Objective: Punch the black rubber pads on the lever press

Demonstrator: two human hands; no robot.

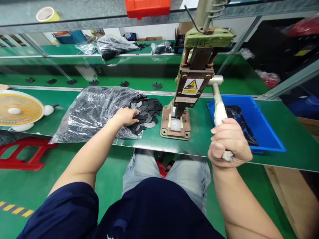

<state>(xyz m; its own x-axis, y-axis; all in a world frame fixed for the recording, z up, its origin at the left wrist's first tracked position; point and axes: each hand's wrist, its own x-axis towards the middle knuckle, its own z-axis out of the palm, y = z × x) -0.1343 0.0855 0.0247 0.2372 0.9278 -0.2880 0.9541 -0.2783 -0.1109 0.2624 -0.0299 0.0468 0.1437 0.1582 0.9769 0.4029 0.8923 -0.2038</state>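
Observation:
At the mouth of a clear plastic bag [82, 109], my left hand [124, 117] lies over a pile of black curved plastic pieces [149, 111]. Its fingers are stretched out and slightly apart, with fingertips touching the pieces; no piece shows clearly in its grip. My right hand [230, 141] is wrapped round the white-taped lever handle [219, 111] of a green hand press [194, 66]. The handle slants down towards me. Under the press ram [179, 111], a whitish block [175, 124] sits on the brownish base plate [164, 124].
A blue tray [270, 132] holding black parts stands right of the press. Several black pieces, one a curved piece [157, 86], lie spaced along the green strip behind. A yellow-and-white fan [22, 109] is at left. A metal shelf [87, 15] crosses above with a red bin [147, 8].

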